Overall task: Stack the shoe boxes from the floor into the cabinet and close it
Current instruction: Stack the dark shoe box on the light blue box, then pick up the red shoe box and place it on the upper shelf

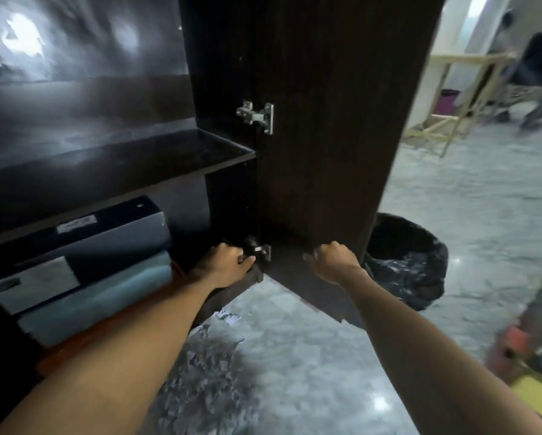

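The dark wooden cabinet stands open, with its door swung out toward me. Two shoe boxes lie stacked in the bottom compartment: a dark blue box on top of a light blue box. My left hand reaches to the lower metal hinge, its fingers curled at it. My right hand presses against the inner face of the door near its bottom edge, fingers curled.
A bin lined with a black bag stands behind the door on the marble floor. A wooden frame stands at the far right, near a person. Orange and yellow items lie at the right edge.
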